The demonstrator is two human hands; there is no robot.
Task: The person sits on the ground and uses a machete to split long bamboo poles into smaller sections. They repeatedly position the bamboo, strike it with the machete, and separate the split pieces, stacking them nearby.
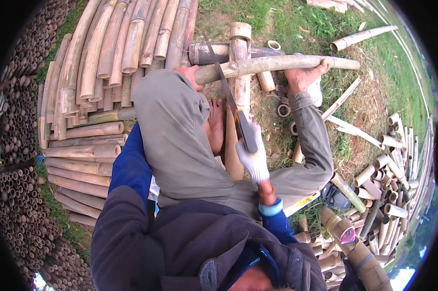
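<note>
The right hand (253,155), in a white glove, is closed around the handle (245,131) of a handsaw (229,93). Just past it, the bare left foot (215,127) is beside a bamboo post (242,92). Farther on, a bamboo pole (277,64) lies across the post, and the saw leans over it near its left end. The left hand (189,75) touches that end; the knee (170,92) hides part, so I cannot tell how tight it is. The bare right foot (301,79) presses the right part. The step looks like sawing the pole. The next stroke calls for a still pole and a straight saw. Far left, long bamboo poles (131,43) make a pile.
</note>
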